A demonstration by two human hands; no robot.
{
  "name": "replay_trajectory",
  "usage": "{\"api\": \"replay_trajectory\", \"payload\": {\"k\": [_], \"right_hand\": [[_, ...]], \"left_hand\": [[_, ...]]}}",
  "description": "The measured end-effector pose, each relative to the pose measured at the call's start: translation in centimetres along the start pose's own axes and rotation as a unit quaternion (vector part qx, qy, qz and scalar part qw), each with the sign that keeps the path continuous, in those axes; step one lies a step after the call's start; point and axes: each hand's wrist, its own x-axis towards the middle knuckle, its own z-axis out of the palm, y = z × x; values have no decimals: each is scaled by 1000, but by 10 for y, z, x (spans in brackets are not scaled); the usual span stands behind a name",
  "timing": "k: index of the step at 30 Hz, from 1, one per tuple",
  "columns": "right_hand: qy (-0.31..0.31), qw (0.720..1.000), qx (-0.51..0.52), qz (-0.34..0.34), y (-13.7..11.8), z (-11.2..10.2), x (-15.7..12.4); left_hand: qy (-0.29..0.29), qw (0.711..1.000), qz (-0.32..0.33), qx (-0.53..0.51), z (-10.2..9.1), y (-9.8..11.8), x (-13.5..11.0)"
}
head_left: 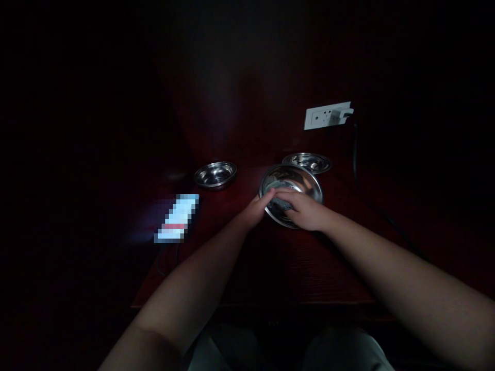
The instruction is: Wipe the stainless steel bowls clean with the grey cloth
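A shiny steel bowl (309,186) is tilted up above the dark red table, its inside facing me. My left hand (256,210) grips its left rim, with the thumb over the edge and the other fingers hidden behind. Inside the bowl, my right hand (306,210) presses a greyish cloth or scouring pad (279,184) against the metal; its exact kind is hard to make out. The fingers of that hand are bent over the pad and partly cover it.
One steel bowl (215,176) sits at the left and another steel dish (317,164) behind the held bowl. A lit phone-like screen (178,219), blurred, is at the left. A wall socket (320,117) holds a plug with a black cable (355,154). The table's front edge (294,304) lies before my knees.
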Motion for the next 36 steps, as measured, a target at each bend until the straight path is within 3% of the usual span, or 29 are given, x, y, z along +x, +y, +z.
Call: {"api": "replay_trajectory", "payload": {"k": [10, 19, 24, 32, 36], "right_hand": [[-12, 970, -173, 171, 11, -2, -2], [-62, 948, -202, 238, 9, -11, 0], [-88, 962, -170, 195, 8, -12, -1], [-115, 992, 2, 59, -2, -13, 0], [-115, 990, 24, 75, -2, -16, 0]], "left_hand": [[22, 999, -23, -14, 0, -2, 1], [72, 997, -36, 8, -2, -3, 1], [86, 996, -35, 11, -3, -4, 3], [96, 995, -23, 11, -4, -5, 6], [98, 995, -22, 2, -4, -5, 6]]}}
